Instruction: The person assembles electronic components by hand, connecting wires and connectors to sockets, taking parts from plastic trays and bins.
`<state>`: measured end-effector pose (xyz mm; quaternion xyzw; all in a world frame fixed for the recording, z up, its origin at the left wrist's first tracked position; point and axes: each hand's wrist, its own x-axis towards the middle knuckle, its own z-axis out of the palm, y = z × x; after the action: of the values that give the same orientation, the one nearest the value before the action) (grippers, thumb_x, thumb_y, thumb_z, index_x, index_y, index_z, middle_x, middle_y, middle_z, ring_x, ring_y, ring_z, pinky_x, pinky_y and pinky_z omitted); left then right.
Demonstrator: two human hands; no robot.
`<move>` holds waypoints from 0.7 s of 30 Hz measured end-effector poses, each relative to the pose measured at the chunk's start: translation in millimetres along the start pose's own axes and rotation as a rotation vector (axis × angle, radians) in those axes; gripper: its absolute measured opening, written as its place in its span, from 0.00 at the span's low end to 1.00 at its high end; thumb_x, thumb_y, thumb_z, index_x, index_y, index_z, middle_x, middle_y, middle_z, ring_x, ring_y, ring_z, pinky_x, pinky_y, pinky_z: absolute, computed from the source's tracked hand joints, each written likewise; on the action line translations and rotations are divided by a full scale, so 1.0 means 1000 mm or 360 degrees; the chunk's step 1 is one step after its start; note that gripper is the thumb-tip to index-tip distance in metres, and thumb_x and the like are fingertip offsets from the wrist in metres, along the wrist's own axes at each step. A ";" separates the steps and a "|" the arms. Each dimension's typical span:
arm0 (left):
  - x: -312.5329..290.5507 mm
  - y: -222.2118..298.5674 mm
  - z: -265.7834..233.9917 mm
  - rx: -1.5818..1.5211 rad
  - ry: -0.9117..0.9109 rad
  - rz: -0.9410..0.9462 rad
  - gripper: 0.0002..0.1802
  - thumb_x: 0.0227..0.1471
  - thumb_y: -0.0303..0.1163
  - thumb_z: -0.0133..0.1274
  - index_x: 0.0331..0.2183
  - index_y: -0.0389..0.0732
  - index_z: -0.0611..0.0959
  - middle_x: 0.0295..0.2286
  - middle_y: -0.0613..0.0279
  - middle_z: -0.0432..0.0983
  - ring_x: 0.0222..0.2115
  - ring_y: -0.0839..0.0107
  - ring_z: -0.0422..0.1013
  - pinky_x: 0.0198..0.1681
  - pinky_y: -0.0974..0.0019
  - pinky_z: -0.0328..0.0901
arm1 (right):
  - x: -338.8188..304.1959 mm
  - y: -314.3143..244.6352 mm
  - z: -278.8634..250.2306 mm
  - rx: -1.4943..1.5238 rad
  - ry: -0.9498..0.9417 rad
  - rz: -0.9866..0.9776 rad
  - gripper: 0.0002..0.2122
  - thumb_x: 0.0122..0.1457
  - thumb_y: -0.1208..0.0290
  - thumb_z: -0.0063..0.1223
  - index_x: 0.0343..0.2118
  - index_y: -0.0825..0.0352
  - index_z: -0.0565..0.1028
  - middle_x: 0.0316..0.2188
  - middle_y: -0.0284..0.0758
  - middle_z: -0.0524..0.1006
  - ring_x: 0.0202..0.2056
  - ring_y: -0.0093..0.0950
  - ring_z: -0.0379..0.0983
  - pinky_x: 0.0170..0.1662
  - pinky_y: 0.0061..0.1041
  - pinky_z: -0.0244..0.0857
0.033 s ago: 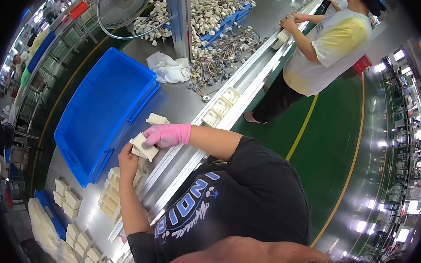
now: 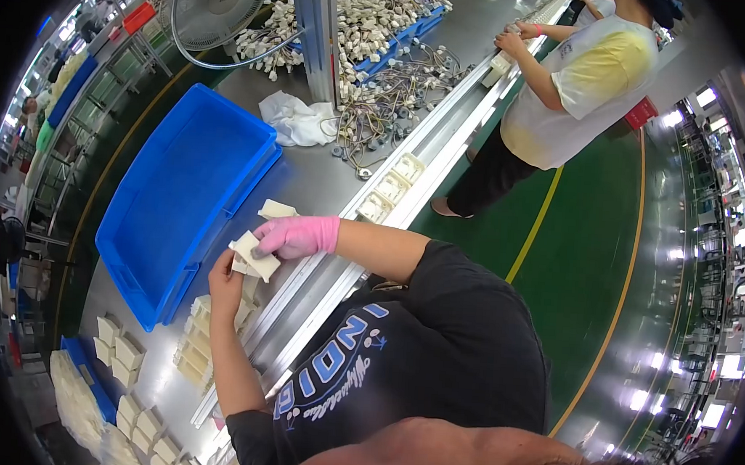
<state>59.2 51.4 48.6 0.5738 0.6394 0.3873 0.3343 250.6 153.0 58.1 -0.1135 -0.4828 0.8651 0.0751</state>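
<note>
My right hand (image 2: 298, 237), in a pink glove with a grey fingertip, grips a cream-white plastic housing (image 2: 257, 258) from above. Bare, my left hand (image 2: 227, 277) holds the same piece by its left edge, with its fingers partly hidden behind it. Another cream housing (image 2: 278, 210) lies on the table just beyond the right hand. Close to my left forearm stand rows of similar cream housings (image 2: 196, 341). In the rail channel ahead sit several open cream housings (image 2: 392, 187) with parts inside.
A large blue bin (image 2: 186, 168) stands left of my hands. Beyond it are a white plastic bag (image 2: 294, 119), tangled cables with connectors (image 2: 387, 107), a metal post (image 2: 315, 44) and a fan (image 2: 220, 6). A co-worker (image 2: 578, 87) stands along the metal rail (image 2: 431, 156). More housings (image 2: 119, 350) lie lower left.
</note>
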 end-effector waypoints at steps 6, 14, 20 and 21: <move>0.001 -0.032 -0.007 -0.0914 0.0299 -0.0544 0.13 0.50 0.32 0.47 0.41 0.42 0.74 0.28 0.66 0.71 0.28 0.74 0.68 0.32 0.73 0.64 | -0.019 -0.030 0.007 0.0037 0.0313 -0.0208 0.14 0.56 0.68 0.46 0.41 0.72 0.70 0.33 0.34 0.74 0.34 0.21 0.71 0.38 0.20 0.64; -0.005 -0.048 0.064 -0.0508 0.0576 -0.0213 0.22 0.56 0.46 0.35 0.38 0.36 0.71 0.38 0.55 0.64 0.36 0.66 0.62 0.41 0.62 0.58 | -0.001 -0.005 0.022 -0.1527 0.0825 -0.0209 0.17 0.50 0.58 0.46 0.28 0.71 0.72 0.26 0.46 0.72 0.30 0.39 0.70 0.35 0.37 0.61; -0.011 0.008 0.067 -0.0930 0.0576 -0.0171 0.19 0.60 0.41 0.32 0.46 0.38 0.63 0.41 0.56 0.64 0.42 0.70 0.60 0.48 0.68 0.55 | 0.000 0.009 0.043 -0.1764 0.0996 -0.0715 0.16 0.51 0.66 0.48 0.41 0.68 0.66 0.22 0.42 0.71 0.25 0.38 0.70 0.29 0.33 0.62; -0.011 0.011 0.062 -0.0859 0.0528 -0.0239 0.19 0.60 0.41 0.32 0.48 0.39 0.63 0.42 0.57 0.64 0.43 0.71 0.60 0.48 0.69 0.55 | 0.000 0.016 0.039 -0.1728 0.0974 -0.0800 0.17 0.50 0.68 0.49 0.43 0.68 0.64 0.21 0.40 0.70 0.24 0.37 0.70 0.27 0.31 0.62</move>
<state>119.8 48.0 28.4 0.3448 0.6000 0.6053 0.3933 239.9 113.0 64.3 -0.2595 -0.8181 0.3845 0.3399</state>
